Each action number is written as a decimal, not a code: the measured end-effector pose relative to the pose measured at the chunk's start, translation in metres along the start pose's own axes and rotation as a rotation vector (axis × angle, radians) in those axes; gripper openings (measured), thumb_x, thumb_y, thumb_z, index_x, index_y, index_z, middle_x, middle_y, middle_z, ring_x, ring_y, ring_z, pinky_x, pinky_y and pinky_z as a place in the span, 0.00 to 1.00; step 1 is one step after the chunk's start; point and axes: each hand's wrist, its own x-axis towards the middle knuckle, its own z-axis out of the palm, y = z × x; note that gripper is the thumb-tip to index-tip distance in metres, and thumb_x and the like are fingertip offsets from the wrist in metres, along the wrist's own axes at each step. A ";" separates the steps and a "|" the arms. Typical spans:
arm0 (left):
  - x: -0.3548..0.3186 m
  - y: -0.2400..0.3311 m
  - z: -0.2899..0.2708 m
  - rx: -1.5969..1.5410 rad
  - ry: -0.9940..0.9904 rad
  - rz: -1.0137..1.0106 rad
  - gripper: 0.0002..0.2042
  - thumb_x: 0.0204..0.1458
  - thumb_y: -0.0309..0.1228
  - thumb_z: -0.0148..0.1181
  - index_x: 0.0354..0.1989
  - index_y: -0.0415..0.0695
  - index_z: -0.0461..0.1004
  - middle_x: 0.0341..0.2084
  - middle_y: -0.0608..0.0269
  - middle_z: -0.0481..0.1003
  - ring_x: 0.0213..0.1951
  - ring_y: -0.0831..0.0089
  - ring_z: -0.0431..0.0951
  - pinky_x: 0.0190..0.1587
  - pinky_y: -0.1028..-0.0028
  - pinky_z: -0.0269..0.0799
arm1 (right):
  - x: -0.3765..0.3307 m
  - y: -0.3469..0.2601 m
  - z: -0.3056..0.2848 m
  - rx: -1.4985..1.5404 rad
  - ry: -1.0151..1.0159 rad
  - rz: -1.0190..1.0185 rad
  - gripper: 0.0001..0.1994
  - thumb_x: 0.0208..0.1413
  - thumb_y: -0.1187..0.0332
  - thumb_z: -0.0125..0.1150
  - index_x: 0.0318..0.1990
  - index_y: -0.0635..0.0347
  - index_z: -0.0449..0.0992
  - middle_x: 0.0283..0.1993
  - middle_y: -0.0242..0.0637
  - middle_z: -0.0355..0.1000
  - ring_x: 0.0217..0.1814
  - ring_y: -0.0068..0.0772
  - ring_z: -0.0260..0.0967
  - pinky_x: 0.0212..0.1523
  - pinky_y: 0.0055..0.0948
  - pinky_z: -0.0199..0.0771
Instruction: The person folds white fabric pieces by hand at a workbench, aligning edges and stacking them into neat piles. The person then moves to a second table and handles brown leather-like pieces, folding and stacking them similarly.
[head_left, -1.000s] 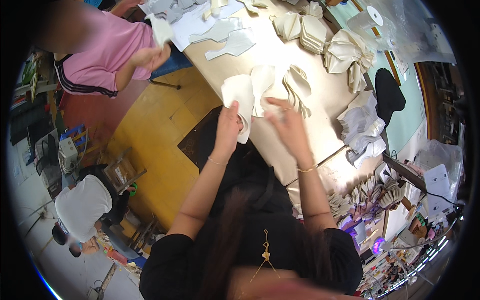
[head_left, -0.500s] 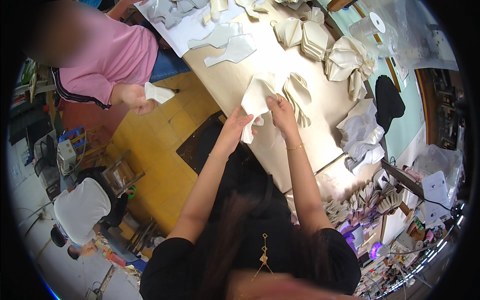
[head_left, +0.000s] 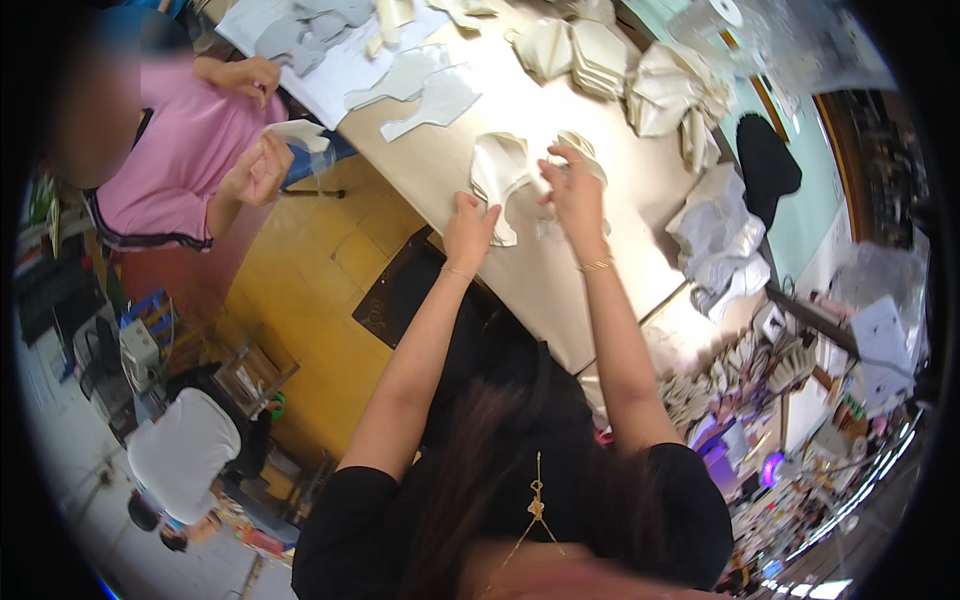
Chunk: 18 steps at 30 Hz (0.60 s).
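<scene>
My left hand [head_left: 468,236] is closed at the table's near edge, its thumb and fingers pinching the narrow end of a cream, curved, cut material piece [head_left: 498,165]. The piece's wide part rests on or just over the tabletop; which, I cannot tell. My right hand [head_left: 576,200] hovers to its right, slightly blurred, fingers bent and apart with nothing visible between them. Just beyond those fingers stands another set of cream folded pieces [head_left: 594,160], partly hidden by the hand. Whether the fingertips touch it is unclear.
Flat grey-white cut pieces [head_left: 440,100] lie farther left on the table [head_left: 540,290]. Cream bundles [head_left: 600,60] stand at the back, and a white stack [head_left: 715,235] sits on the right. A co-worker in pink [head_left: 190,130] holds a pale piece [head_left: 297,132] at the left.
My right hand has let go of the cream piece and moved right, toward the other folded pieces. My left hand keeps its hold, with the piece lower toward the table. The view has shifted slightly.
</scene>
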 end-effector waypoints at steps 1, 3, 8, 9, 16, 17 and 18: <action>-0.001 -0.001 -0.002 0.069 0.035 0.013 0.20 0.52 0.39 0.62 0.44 0.40 0.61 0.28 0.45 0.76 0.28 0.51 0.79 0.33 0.59 0.72 | -0.011 0.002 -0.027 0.267 -0.068 0.071 0.13 0.59 0.59 0.58 0.39 0.61 0.74 0.19 0.31 0.65 0.19 0.27 0.69 0.21 0.25 0.69; -0.001 -0.005 -0.004 0.197 0.141 0.094 0.23 0.51 0.43 0.62 0.44 0.41 0.62 0.32 0.42 0.76 0.35 0.46 0.78 0.39 0.56 0.71 | -0.050 0.017 -0.083 0.216 -0.020 0.181 0.18 0.63 0.53 0.52 0.32 0.60 0.75 0.10 0.22 0.53 0.12 0.15 0.57 0.15 0.17 0.55; 0.013 -0.026 -0.007 0.053 0.145 0.165 0.27 0.50 0.39 0.64 0.53 0.36 0.62 0.34 0.45 0.74 0.40 0.52 0.75 0.47 0.61 0.69 | -0.193 0.084 -0.156 0.526 -0.078 0.638 0.13 0.63 0.57 0.50 0.34 0.57 0.71 0.18 0.19 0.53 0.18 0.14 0.45 0.19 0.19 0.45; 0.016 -0.030 -0.007 -0.044 0.102 0.133 0.28 0.50 0.39 0.64 0.54 0.36 0.61 0.33 0.48 0.74 0.39 0.54 0.75 0.47 0.62 0.69 | -0.227 0.099 -0.152 0.612 -0.063 0.703 0.11 0.62 0.59 0.50 0.35 0.56 0.69 0.20 0.19 0.54 0.20 0.14 0.46 0.21 0.20 0.46; 0.033 -0.048 -0.020 -0.608 -0.220 0.023 0.23 0.56 0.34 0.60 0.56 0.45 0.57 0.30 0.68 0.65 0.26 0.79 0.64 0.27 0.78 0.65 | -0.399 0.223 -0.102 0.624 -0.164 1.073 0.08 0.54 0.78 0.44 0.33 0.51 0.67 0.26 0.21 0.56 0.27 0.19 0.53 0.31 0.19 0.61; 0.035 -0.048 -0.024 -0.660 -0.272 0.003 0.23 0.56 0.33 0.60 0.56 0.46 0.57 0.30 0.68 0.65 0.27 0.77 0.65 0.29 0.75 0.66 | -0.420 0.239 -0.093 0.866 -0.050 1.129 0.09 0.53 0.79 0.43 0.32 0.51 0.67 0.26 0.22 0.57 0.27 0.21 0.57 0.32 0.24 0.69; 0.037 -0.048 -0.026 -0.636 -0.282 -0.005 0.23 0.56 0.33 0.60 0.56 0.48 0.57 0.30 0.68 0.65 0.28 0.77 0.65 0.30 0.74 0.67 | -0.437 0.258 -0.084 0.901 0.000 1.167 0.09 0.53 0.80 0.43 0.31 0.51 0.67 0.27 0.23 0.59 0.29 0.21 0.61 0.32 0.29 0.73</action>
